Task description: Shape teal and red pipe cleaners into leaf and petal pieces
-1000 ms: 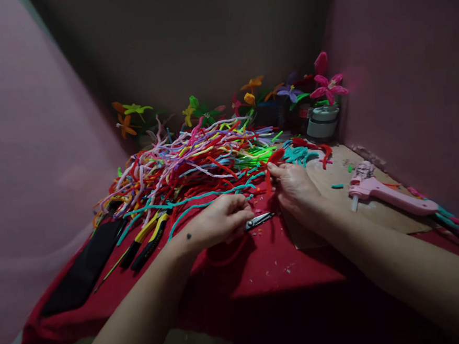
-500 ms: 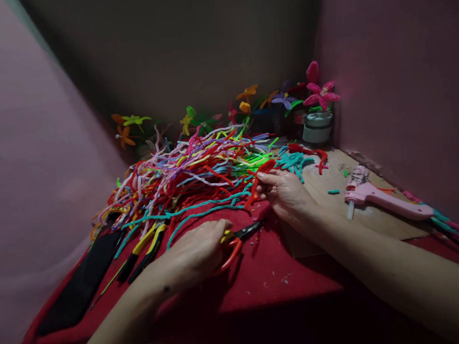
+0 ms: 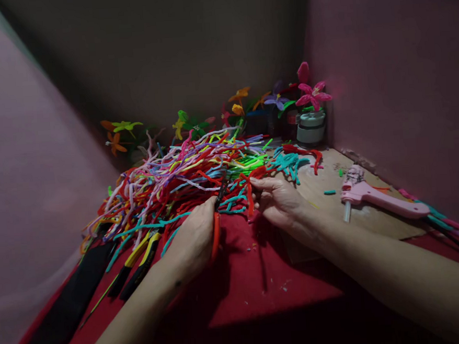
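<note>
My left hand [image 3: 192, 237] is closed around red-handled pliers [image 3: 216, 217], whose dark tip points up toward a red pipe cleaner [image 3: 249, 191]. My right hand [image 3: 277, 199] pinches that red pipe cleaner, which is bent over and hangs down in front of my fingers. Both hands hover over the red cloth [image 3: 260, 280], at the near edge of a big heap of multicoloured pipe cleaners [image 3: 182, 170].
A pink glue gun [image 3: 376, 197] lies on a cardboard sheet [image 3: 332, 185] at the right. Yellow-and-black handled tools [image 3: 139, 259] and a black pouch [image 3: 66, 309] lie at the left. Pipe-cleaner flowers [image 3: 310, 93] and a grey jar [image 3: 311, 127] stand along the back wall.
My left hand picked the pliers up off the cloth and raised them toward the red pipe cleaner. My right hand drew that pipe cleaner slightly left and nearer.
</note>
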A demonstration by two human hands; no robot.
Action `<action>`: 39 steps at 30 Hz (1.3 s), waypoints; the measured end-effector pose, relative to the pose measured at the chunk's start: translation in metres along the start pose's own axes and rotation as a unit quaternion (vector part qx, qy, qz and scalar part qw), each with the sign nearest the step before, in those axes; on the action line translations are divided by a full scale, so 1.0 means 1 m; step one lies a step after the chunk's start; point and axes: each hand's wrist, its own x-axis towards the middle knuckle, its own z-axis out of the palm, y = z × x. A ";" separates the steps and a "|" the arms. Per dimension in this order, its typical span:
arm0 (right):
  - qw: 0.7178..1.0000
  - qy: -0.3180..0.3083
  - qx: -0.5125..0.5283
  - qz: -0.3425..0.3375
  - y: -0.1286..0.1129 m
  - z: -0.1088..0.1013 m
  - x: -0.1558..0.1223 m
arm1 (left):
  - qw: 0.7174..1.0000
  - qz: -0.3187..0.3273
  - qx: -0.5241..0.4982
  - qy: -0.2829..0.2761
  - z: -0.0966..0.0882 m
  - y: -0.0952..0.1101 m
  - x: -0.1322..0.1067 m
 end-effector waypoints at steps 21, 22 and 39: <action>0.998 -0.045 -0.037 0.033 0.012 0.003 -0.006 | 0.999 -0.001 0.010 -0.037 0.006 0.022 0.009; 0.998 -0.041 -0.037 0.035 0.012 0.003 -0.006 | 0.999 -0.005 0.017 -0.040 0.004 0.024 0.009; 0.996 -0.045 -0.060 0.057 0.016 0.000 -0.005 | 0.971 -0.048 0.215 -0.089 -0.006 0.024 0.004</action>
